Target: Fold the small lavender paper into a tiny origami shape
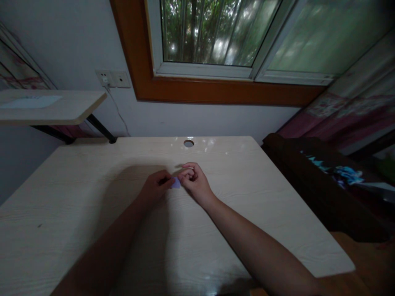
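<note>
A small purple piece of paper (176, 183) sits between my two hands over the middle of a pale wooden desk (92, 213). My left hand (156, 186) is curled, its fingertips pinching the left edge of the paper. My right hand (193, 179) is also curled, with thumb and fingers pinched on the paper's right edge. Most of the paper is hidden by my fingers, so its shape cannot be made out. Both forearms reach in from the bottom of the view.
A round cable hole (188, 143) lies near the desk's far edge. A raised shelf (52, 107) stands at the left. A wall socket (112, 78) with a cord and a wood-framed window (216, 88) are behind. A dark wooden bed frame (308, 172) borders the right.
</note>
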{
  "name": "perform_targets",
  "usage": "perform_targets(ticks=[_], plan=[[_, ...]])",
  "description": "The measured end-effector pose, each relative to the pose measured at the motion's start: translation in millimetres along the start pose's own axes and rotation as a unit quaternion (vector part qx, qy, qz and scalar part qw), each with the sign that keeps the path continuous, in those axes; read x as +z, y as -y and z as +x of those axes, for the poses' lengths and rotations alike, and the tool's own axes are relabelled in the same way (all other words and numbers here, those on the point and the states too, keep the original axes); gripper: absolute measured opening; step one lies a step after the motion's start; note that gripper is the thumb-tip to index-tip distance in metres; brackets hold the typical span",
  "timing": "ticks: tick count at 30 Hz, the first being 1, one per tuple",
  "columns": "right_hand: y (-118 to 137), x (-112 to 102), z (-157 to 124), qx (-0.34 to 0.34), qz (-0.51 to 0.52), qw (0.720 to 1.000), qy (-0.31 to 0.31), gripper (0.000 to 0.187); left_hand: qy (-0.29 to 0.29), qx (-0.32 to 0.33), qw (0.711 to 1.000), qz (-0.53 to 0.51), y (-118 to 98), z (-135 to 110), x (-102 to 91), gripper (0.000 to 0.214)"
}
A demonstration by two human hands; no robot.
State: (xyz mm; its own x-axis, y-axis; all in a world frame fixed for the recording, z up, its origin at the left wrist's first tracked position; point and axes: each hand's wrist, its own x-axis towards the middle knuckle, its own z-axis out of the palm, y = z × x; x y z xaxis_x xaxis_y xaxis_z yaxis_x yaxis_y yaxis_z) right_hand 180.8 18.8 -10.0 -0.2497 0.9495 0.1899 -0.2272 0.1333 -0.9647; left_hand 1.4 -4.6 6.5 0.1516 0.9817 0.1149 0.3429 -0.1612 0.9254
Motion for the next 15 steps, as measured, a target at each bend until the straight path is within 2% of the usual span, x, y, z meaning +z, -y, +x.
perform_targets(ticks=[15], plan=[[3.4, 0.9, -0.1, 0.003, 0.005, 1.000, 0.000, 0.038, -0.010, -0.008, 1.000, -0.011, 5.0, 0.1, 0.3, 0.026]])
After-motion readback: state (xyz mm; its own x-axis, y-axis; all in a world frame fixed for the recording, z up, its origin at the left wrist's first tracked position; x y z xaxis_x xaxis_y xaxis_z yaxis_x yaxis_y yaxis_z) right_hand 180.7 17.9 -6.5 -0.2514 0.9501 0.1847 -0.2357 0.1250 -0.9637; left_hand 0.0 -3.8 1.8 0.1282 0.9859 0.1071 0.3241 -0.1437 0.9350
